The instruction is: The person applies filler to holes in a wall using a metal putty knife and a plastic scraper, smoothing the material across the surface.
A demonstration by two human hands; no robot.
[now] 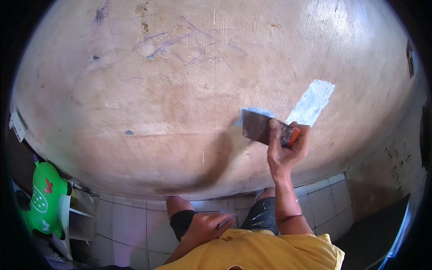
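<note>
My right hand (290, 148) is closed round a putty knife (259, 127) with a wide, stained blade and an orange end to its handle. The thumb presses along the blade, whose far edge lies at a small pale blue-white patch (257, 110) on the beige wall (180, 108). Just beyond that hand is a larger, slanted whitish patch (312, 102). Low in front of my body, my left hand (208, 226) is curled, with a greyish flat thing (228, 219) at its fingers; its kind is unclear.
Purple scribbles (168, 44) and chipped spots mark the upper wall. A green inflatable toy (46, 198) stands at the left beside a white shelf (66, 218). A switch plate (17, 126) sits on the far left wall. White tiles (130, 220) cover the floor; a dark flat object (375, 236) is at lower right.
</note>
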